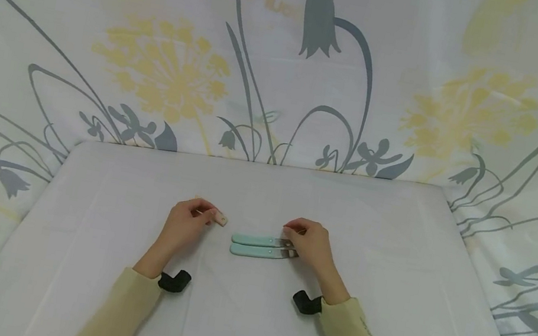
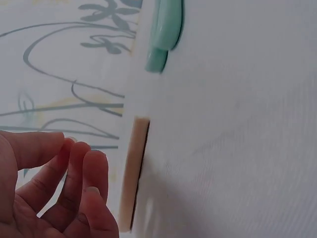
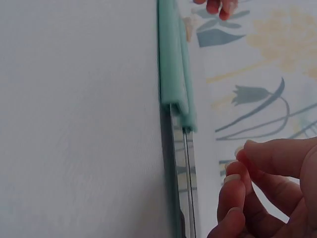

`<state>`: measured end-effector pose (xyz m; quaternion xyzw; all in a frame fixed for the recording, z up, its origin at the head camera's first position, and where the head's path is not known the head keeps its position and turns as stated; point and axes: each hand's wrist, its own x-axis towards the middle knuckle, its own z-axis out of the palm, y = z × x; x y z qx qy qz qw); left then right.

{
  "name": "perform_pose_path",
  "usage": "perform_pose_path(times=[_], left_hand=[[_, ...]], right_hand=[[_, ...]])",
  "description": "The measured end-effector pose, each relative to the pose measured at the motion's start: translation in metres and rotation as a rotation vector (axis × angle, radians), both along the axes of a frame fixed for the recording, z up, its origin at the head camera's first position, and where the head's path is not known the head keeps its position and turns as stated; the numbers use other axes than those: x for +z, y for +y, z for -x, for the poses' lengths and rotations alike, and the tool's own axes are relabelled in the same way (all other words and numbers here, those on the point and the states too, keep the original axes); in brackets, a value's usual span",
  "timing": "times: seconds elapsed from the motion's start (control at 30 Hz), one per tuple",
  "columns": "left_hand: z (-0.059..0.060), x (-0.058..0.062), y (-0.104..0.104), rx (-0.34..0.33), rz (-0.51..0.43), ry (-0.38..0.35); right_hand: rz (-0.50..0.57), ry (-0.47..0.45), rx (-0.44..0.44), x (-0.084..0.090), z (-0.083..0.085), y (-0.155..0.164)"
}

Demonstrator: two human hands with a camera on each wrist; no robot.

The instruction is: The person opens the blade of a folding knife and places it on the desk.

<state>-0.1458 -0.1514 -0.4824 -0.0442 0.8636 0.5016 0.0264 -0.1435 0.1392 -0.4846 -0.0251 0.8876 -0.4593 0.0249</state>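
Two mint-handled utensils (image 1: 255,245) lie side by side in the middle of the white table (image 1: 242,319), handles to the left and metal shafts (image 3: 181,188) to the right. My right hand (image 1: 297,236) hovers at the metal ends; in the right wrist view its fingers (image 3: 247,183) curl loosely toward the thumb beside the shafts and hold nothing. A small flat beige piece (image 1: 220,219) lies left of the mint handles (image 2: 166,29). Just left of that beige piece (image 2: 133,168), my left hand (image 1: 207,214) has its fingers (image 2: 74,188) loosely curled and not touching it.
A floral cloth (image 1: 285,75) with yellow and grey flowers hangs behind and around the table. The table's far edge (image 1: 259,161) runs just beyond the hands. Black wrist-camera mounts (image 1: 174,280) sit at both cuffs.
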Motion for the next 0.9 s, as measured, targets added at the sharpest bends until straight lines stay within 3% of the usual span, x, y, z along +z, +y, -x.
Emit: perform_pose_path(times=[0.3,0.6,0.9], left_hand=[[0.015,-0.001,-0.027,0.083,0.061,-0.02],[0.024,-0.008,-0.035,0.092,0.086,-0.032],[0.03,-0.009,-0.034,0.069,0.185,-0.053]], right_hand=[[0.044,0.006,0.101,-0.003,0.012,-0.045],[0.014,0.007,0.204,-0.003,0.02,-0.085],[-0.104,-0.003,0.2,-0.008,0.026,-0.112]])
